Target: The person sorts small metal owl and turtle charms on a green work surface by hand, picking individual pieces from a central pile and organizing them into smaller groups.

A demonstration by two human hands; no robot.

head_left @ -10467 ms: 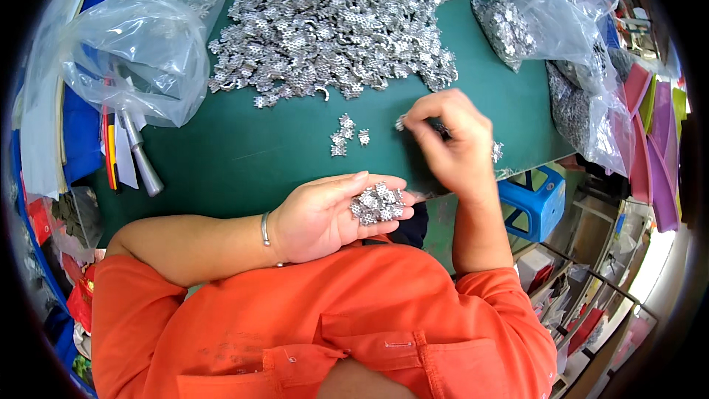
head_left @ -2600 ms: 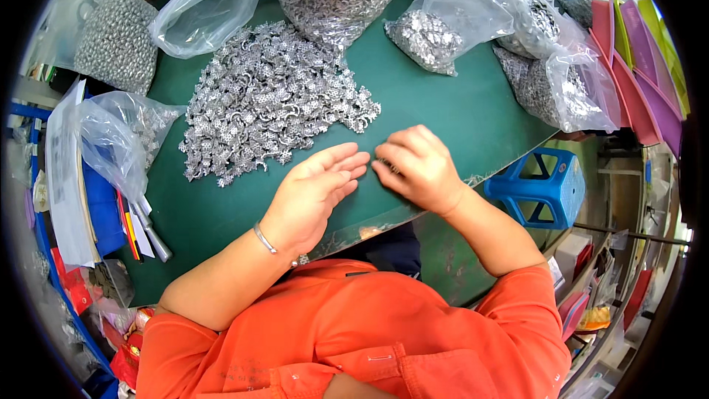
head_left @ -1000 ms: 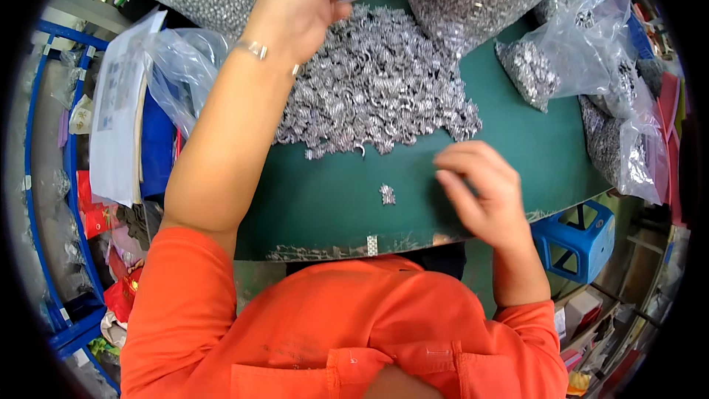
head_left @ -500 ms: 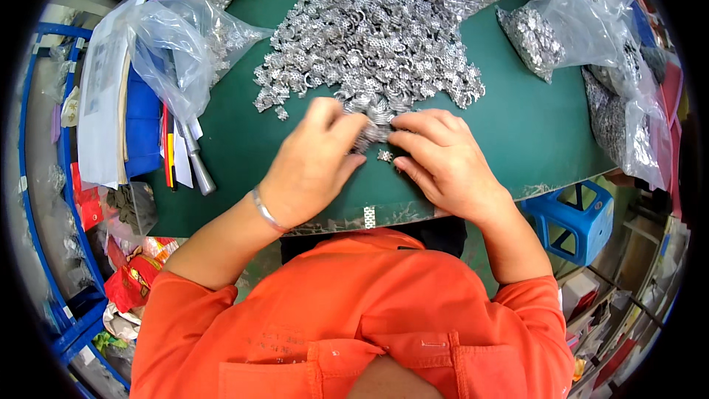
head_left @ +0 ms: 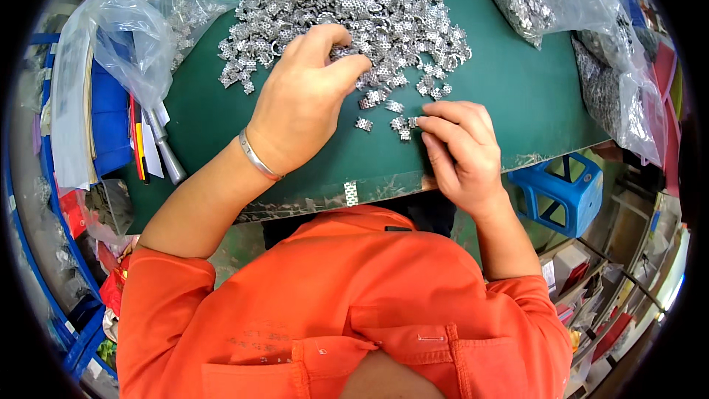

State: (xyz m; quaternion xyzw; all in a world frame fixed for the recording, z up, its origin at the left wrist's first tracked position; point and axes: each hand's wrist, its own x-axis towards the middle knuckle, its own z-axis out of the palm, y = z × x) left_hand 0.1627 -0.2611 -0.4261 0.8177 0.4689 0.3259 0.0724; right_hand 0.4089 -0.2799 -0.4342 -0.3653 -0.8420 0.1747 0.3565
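A large heap of small silver metal link pieces (head_left: 347, 4) covers the far middle of the green table. My left hand (head_left: 299, 100), with a metal bangle on its wrist, reaches to the heap's near edge; thumb and index finger are apart, and the other fingertips are partly hidden. Lower right, my right hand (head_left: 461, 148) has its fingers stretched toward a few loose link pieces (head_left: 402, 127), index fingertip against one of them, thumb apart below. Another loose piece (head_left: 363, 125) lies between the hands. A short strip of links (head_left: 351, 193) lies at the table's front edge.
Clear plastic bags of metal parts (head_left: 517, 4) stand at the far right, and another bag (head_left: 144, 29) lies at the left. Beside it are papers (head_left: 72, 96), a blue bin (head_left: 111, 114), pens and a metal-handled tool (head_left: 168, 151). A blue stool (head_left: 561, 196) stands beyond the table's right front edge.
My hands have moved apart: the left up and left to the heap, the right slightly down. The cluster of links between them is now spread into loose pieces. The view has shifted a little.
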